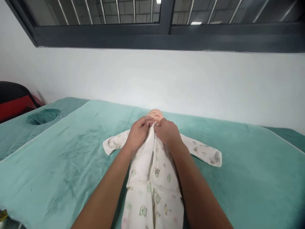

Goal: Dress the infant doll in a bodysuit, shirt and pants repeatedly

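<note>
A baby doll [156, 113] lies on its back, its head toward the wall. It is dressed in a white baby romper [164, 178] with small green and brown animal prints, the sleeves spread to both sides. At the neckline, my left hand [142, 130] pinches the collar edge just below the doll's chin. My right hand [168, 131] grips the other collar edge beside it, thumb and fingers closed on the cloth. Below my hands the front opening runs down the middle, its edges slightly parted. My fingers hide the doll's neck and any fastener there.
A green sheet [71, 165] covers the bed, which stands against a white wall [152, 79]. At the left is a face hole [43, 116] in the bed, with a red and black item [16, 101] beyond it. A dark-framed barred window [164, 35] is above.
</note>
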A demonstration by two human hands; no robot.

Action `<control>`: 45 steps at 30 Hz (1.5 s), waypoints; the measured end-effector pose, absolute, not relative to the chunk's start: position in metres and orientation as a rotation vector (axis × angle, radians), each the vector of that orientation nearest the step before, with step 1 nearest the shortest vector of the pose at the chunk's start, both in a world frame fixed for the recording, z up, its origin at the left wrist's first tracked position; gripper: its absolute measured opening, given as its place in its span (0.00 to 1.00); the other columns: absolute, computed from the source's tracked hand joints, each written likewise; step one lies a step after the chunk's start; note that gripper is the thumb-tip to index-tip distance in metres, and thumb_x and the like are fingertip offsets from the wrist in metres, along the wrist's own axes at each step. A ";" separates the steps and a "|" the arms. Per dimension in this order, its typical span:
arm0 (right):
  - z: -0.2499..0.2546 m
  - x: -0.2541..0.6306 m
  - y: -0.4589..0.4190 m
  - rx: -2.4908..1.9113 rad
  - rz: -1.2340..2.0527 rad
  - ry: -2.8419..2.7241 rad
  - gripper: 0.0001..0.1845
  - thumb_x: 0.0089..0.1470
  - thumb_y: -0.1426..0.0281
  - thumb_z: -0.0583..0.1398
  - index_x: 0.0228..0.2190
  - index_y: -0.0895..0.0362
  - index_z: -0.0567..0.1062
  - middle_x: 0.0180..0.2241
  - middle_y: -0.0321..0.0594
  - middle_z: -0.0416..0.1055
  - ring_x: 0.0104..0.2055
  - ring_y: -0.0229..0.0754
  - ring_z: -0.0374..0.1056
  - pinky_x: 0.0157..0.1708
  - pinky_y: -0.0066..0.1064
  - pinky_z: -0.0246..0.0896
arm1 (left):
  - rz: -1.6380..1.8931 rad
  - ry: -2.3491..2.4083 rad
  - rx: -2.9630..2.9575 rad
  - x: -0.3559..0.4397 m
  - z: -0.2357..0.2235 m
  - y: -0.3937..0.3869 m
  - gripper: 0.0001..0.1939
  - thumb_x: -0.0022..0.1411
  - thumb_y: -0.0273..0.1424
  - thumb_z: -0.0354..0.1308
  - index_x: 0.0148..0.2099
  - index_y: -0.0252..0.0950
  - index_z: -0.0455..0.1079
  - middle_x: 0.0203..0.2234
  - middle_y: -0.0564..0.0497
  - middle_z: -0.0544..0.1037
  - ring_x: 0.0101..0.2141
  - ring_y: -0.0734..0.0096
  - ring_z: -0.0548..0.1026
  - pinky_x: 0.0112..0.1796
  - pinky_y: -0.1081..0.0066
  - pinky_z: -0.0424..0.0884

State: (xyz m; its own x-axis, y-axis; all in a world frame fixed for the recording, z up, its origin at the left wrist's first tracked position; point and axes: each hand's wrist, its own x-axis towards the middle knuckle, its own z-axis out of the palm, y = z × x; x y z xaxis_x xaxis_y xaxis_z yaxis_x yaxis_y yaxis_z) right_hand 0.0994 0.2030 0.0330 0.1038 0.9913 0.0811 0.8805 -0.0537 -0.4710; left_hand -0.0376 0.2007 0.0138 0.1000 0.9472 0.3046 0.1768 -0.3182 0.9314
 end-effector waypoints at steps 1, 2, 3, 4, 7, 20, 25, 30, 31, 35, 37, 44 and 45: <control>0.031 0.103 0.203 -1.963 0.381 -1.814 0.08 0.55 0.65 0.52 0.27 0.55 0.65 0.32 0.42 0.71 0.35 0.45 0.65 0.30 0.31 0.52 | 1.248 1.155 1.588 -0.037 0.017 0.205 0.14 0.62 0.28 0.49 0.46 0.37 0.73 0.41 0.49 0.81 0.40 0.67 0.77 0.44 0.69 0.69; 0.029 0.107 0.203 -1.941 0.395 -1.799 0.08 0.54 0.66 0.52 0.26 0.54 0.64 0.31 0.41 0.71 0.33 0.43 0.64 0.29 0.31 0.52 | 1.193 1.204 1.578 -0.036 0.021 0.210 0.13 0.61 0.29 0.51 0.44 0.37 0.74 0.39 0.49 0.81 0.37 0.67 0.77 0.42 0.69 0.70; 0.028 0.111 0.203 -1.925 0.417 -1.782 0.08 0.54 0.66 0.52 0.25 0.54 0.64 0.30 0.40 0.71 0.32 0.42 0.63 0.28 0.31 0.51 | 1.129 1.262 1.595 -0.036 0.025 0.215 0.12 0.60 0.30 0.52 0.42 0.36 0.74 0.37 0.49 0.81 0.35 0.67 0.77 0.40 0.69 0.69; 0.027 0.115 0.202 -1.913 0.443 -1.762 0.08 0.53 0.66 0.52 0.25 0.54 0.64 0.29 0.39 0.70 0.31 0.42 0.62 0.28 0.30 0.51 | 1.054 1.319 1.638 -0.036 0.029 0.219 0.11 0.59 0.31 0.54 0.40 0.36 0.75 0.35 0.50 0.81 0.35 0.66 0.76 0.39 0.69 0.68; 0.024 0.123 0.202 -1.835 0.514 -1.733 0.10 0.53 0.66 0.52 0.22 0.54 0.63 0.26 0.36 0.68 0.27 0.39 0.59 0.25 0.30 0.48 | 0.846 1.382 1.784 -0.033 0.036 0.228 0.11 0.59 0.37 0.55 0.33 0.38 0.76 0.32 0.52 0.80 0.35 0.64 0.75 0.37 0.68 0.66; 0.017 0.118 0.202 -1.500 0.779 -1.218 0.11 0.52 0.61 0.59 0.28 0.55 0.76 0.27 0.36 0.76 0.30 0.40 0.67 0.30 0.29 0.56 | 0.971 1.378 1.562 -0.019 0.031 0.223 0.08 0.57 0.35 0.57 0.33 0.37 0.75 0.30 0.52 0.79 0.31 0.68 0.74 0.33 0.71 0.64; 0.007 0.115 0.198 -1.381 0.871 -1.104 0.11 0.50 0.61 0.61 0.29 0.56 0.78 0.30 0.37 0.77 0.32 0.40 0.68 0.33 0.29 0.60 | 0.992 1.217 1.372 -0.020 0.034 0.218 0.10 0.56 0.36 0.60 0.37 0.36 0.77 0.29 0.51 0.78 0.31 0.69 0.74 0.34 0.71 0.65; -0.002 0.115 0.198 -1.264 0.922 -0.996 0.12 0.48 0.61 0.63 0.30 0.56 0.80 0.31 0.38 0.78 0.33 0.40 0.69 0.34 0.30 0.63 | 0.977 1.160 1.377 -0.023 0.034 0.218 0.10 0.56 0.35 0.61 0.38 0.36 0.78 0.28 0.50 0.78 0.33 0.69 0.74 0.35 0.72 0.65; -0.003 0.115 0.198 -1.251 0.932 -0.989 0.12 0.47 0.61 0.64 0.30 0.56 0.80 0.31 0.38 0.78 0.33 0.41 0.69 0.35 0.30 0.63 | 0.977 1.155 1.372 -0.023 0.034 0.218 0.10 0.56 0.34 0.61 0.38 0.36 0.77 0.28 0.51 0.78 0.32 0.70 0.73 0.34 0.72 0.65; -0.003 0.116 0.199 -1.239 0.972 -1.027 0.11 0.48 0.61 0.64 0.32 0.55 0.81 0.33 0.37 0.79 0.37 0.42 0.71 0.39 0.32 0.64 | 0.974 1.118 1.357 -0.025 0.033 0.218 0.09 0.56 0.34 0.61 0.37 0.34 0.76 0.27 0.51 0.76 0.29 0.73 0.70 0.30 0.74 0.63; -0.002 0.117 0.199 -1.223 0.972 -1.094 0.10 0.49 0.62 0.64 0.32 0.54 0.81 0.36 0.37 0.78 0.39 0.42 0.71 0.41 0.32 0.64 | 0.997 1.101 1.354 -0.026 0.033 0.218 0.10 0.56 0.36 0.61 0.36 0.34 0.75 0.25 0.52 0.75 0.26 0.75 0.67 0.29 0.74 0.62; 0.006 0.119 0.195 -1.204 0.723 -1.558 0.09 0.55 0.68 0.59 0.32 0.51 0.81 0.39 0.36 0.72 0.43 0.39 0.69 0.43 0.30 0.61 | 1.029 1.159 1.312 -0.023 0.031 0.218 0.13 0.55 0.40 0.61 0.35 0.34 0.73 0.24 0.53 0.72 0.25 0.75 0.67 0.27 0.75 0.62; 0.008 0.119 0.194 -1.225 0.685 -1.621 0.10 0.55 0.68 0.58 0.31 0.50 0.81 0.39 0.36 0.71 0.42 0.39 0.68 0.43 0.30 0.60 | 1.034 1.182 1.301 -0.023 0.031 0.219 0.12 0.54 0.39 0.61 0.35 0.34 0.73 0.24 0.53 0.73 0.25 0.75 0.68 0.27 0.74 0.63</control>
State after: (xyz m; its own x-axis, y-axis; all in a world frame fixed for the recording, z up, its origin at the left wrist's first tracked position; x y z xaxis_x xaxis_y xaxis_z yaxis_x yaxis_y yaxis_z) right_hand 0.1193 0.1939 0.0079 -0.0394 0.9346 0.3536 0.3980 0.3392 -0.8523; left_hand -0.0226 0.2187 0.0309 0.1393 0.9891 -0.0473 0.0840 0.0358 0.9958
